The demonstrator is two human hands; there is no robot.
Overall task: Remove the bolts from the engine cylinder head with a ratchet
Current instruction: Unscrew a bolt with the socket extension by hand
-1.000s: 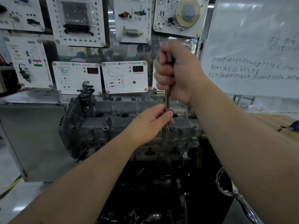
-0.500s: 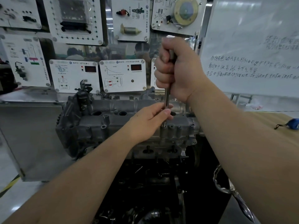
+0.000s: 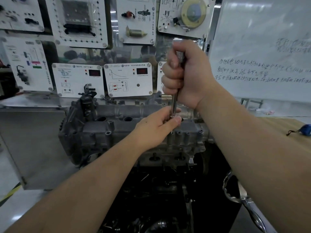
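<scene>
Even, cool indoor light with soft shadows, pale glare across the whiteboard, motion blur smearing the wall panels, and wide-angle bending at the edges.

Just one head-worn cam, looking forward and down. It sits close above the cylinder head, facing the panel wall behind.

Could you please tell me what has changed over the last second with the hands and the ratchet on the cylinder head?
Very little. The right hand keeps its fist on the top of the upright ratchet, and the left hand still pinches the shaft low down, just above the cylinder head. Nothing was taken hold of or let go; only the camera view shifted slightly.
</scene>
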